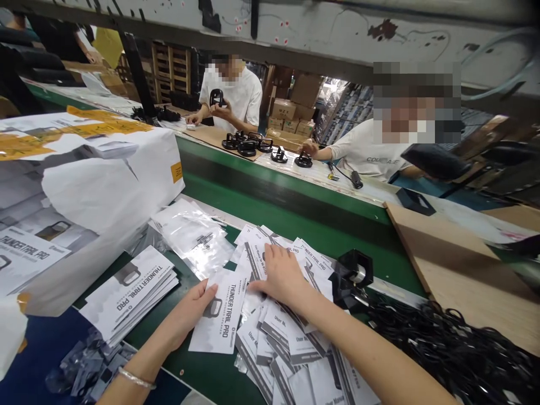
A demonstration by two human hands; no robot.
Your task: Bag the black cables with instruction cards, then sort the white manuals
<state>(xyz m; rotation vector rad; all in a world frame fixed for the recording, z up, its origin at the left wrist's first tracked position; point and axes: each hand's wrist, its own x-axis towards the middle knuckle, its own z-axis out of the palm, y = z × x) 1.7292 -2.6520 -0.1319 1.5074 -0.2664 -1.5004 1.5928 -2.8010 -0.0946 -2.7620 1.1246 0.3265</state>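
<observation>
My left hand, with a bracelet at the wrist, pinches the edge of a white booklet printed "THUNDER TRAIL PRO", thumb on top. My right hand rests on a loose pile of user manuals, its thumb apart from the fingers and pointing toward the booklet. Clear plastic bags lie just beyond my left hand. To its left is a neat stack of the same booklets.
A torn white paper-wrapped bundle stands at left. Black cables heap at right beside a black tape dispenser. Across the green conveyor belt, two people in white shirts handle black round parts. A metal beam crosses overhead.
</observation>
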